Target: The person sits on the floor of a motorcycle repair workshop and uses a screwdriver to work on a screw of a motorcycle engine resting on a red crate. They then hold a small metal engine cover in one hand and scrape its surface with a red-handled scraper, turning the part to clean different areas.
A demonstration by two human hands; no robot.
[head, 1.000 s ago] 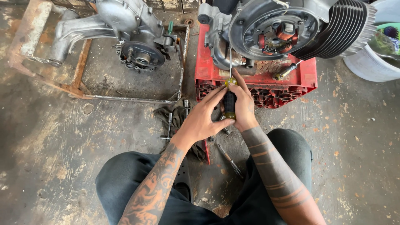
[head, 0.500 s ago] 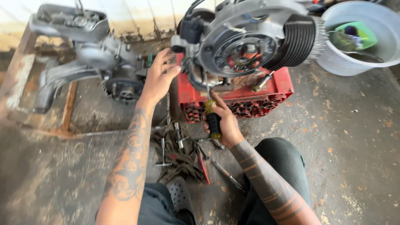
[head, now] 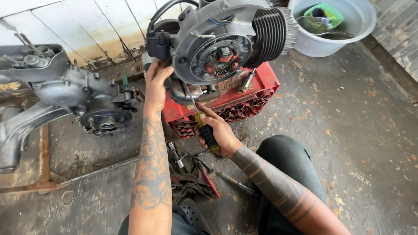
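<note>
A grey scooter engine (head: 226, 43) with a finned cylinder rests on a red plastic crate (head: 257, 93). My left hand (head: 156, 80) presses flat against the engine's left side, below a black box part. My right hand (head: 217, 130) grips a screwdriver (head: 204, 128) with a yellow and black handle. Its thin shaft points up into the underside of the engine, near the round open flywheel housing.
A second grey engine case (head: 74, 95) lies at left on a metal frame (head: 43, 174). Loose tools and a dark rag (head: 191, 174) lie on the concrete floor between my knees. A grey tub (head: 352, 37) with a green bowl stands at the back right.
My left hand has slid from the top of the engine's left side down onto its side. The camera view has moved in closer and tilted; the screwdriver stays under the engine.
</note>
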